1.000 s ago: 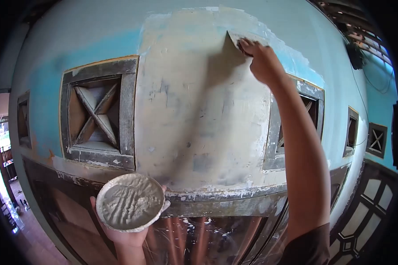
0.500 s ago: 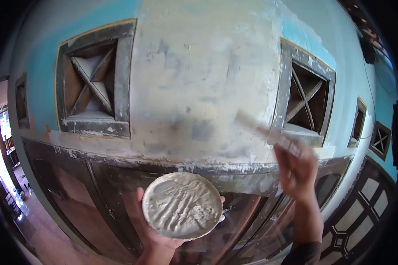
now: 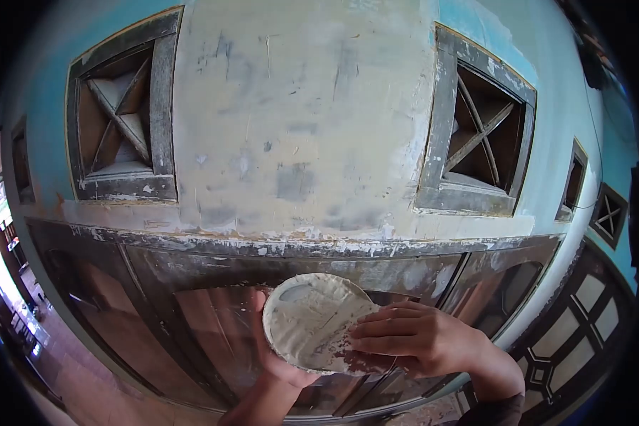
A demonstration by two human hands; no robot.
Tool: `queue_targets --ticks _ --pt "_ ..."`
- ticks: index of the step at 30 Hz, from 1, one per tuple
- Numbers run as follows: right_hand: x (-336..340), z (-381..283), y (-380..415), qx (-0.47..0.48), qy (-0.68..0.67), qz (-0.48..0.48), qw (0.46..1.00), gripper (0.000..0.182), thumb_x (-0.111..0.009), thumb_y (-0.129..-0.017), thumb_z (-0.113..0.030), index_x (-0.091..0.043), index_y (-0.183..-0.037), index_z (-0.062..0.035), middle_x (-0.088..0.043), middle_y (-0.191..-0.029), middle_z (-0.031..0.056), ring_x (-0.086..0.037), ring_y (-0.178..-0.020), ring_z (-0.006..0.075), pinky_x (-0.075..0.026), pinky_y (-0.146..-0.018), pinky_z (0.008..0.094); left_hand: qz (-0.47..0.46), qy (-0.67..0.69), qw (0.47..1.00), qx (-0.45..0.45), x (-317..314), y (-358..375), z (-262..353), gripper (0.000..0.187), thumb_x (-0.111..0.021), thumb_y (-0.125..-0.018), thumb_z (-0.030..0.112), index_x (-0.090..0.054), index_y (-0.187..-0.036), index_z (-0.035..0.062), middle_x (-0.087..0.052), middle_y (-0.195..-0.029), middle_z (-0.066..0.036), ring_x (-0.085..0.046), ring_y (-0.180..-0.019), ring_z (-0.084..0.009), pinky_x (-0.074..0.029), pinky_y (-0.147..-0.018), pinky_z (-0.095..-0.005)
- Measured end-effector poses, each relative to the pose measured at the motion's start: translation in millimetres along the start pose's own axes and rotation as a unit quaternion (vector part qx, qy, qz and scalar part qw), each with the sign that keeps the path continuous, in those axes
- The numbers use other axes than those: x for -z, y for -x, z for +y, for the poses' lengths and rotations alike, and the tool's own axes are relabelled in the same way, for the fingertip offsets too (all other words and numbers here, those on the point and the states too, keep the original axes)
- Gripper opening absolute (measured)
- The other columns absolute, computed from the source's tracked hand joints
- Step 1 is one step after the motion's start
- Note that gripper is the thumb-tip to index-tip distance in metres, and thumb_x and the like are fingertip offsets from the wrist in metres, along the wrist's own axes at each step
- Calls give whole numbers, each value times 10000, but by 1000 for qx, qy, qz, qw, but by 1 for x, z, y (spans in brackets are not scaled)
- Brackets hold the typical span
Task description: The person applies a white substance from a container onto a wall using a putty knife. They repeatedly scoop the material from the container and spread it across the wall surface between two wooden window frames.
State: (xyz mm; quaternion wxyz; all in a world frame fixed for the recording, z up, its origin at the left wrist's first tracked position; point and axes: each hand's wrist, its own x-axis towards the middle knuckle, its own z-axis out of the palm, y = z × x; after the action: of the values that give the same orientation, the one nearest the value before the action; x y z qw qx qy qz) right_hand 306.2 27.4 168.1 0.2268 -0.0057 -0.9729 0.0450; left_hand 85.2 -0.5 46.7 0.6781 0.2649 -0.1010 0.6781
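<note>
A round shallow container (image 3: 295, 323) of grey-white paste is tilted toward the camera, low in the middle of the view. My left hand (image 3: 280, 362) supports it from beneath and from the left side, fingers wrapped round its edge. Over the container's right side, my right hand (image 3: 422, 337) holds a flat scraper (image 3: 366, 361), its blade smeared with paste and lying against the paste surface. The fingers of this hand are pressed together over the blade, and they hide most of the tool.
Behind the hands rises a patchy plastered wall (image 3: 291, 128). Crossed wooden vents sit at left (image 3: 121, 117) and right (image 3: 479, 131). Below runs a paint-flecked ledge (image 3: 263, 246) above dark framed glass panels (image 3: 213, 319). A patterned dark door (image 3: 575, 323) stands at far right.
My right hand has come down and left from the wall to the container, bringing the scraper onto the paste. The container appears farther right, and the wall has shifted in view.
</note>
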Motion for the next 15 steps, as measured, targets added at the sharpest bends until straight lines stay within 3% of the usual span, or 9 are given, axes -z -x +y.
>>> queue_targets --ticks 2,5,8,15 --pt "-3 -4 3 -4 49 -17 999 537 -679 -716 -15 -666 -1251 -60 -663 -1295 101 -636 -1205 294 -506 -1042 439 -73 89 993 -30 -2 -2 -7 835 -310 -979 712 -443 -1472 51 -488 -1472 -211 -489 -1336 -430 -397 -1108 -571" --pt "-3 -11 6 2 96 3 995 463 -675 -795 -97 -660 -1255 -52 -665 -1285 108 -646 -1188 282 -516 -1034 433 -27 53 998 -11 2 1 -9 826 -307 -979 709 -455 -1462 55 -500 -1459 -208 -511 -1321 -410 -413 -1099 -563" --pt "-2 -8 2 26 107 28 993 445 -657 -839 -153 -652 -1273 -56 -667 -1279 111 -647 -1190 284 -522 -1027 428 -60 74 994 45 -12 1 -10 819 -301 -981 703 -465 -1452 54 -517 -1443 -206 -528 -1303 -402 -428 -1090 -553" --pt "-19 4 2 16 101 -8 995 437 -622 -870 -156 -642 -1295 -57 -651 -1320 102 -622 -1237 288 -513 -1041 424 -94 97 990 52 -12 3 -11 809 -293 -989 691 -453 -1464 56 -507 -1453 -210 -529 -1303 -403 -428 -1097 -542"
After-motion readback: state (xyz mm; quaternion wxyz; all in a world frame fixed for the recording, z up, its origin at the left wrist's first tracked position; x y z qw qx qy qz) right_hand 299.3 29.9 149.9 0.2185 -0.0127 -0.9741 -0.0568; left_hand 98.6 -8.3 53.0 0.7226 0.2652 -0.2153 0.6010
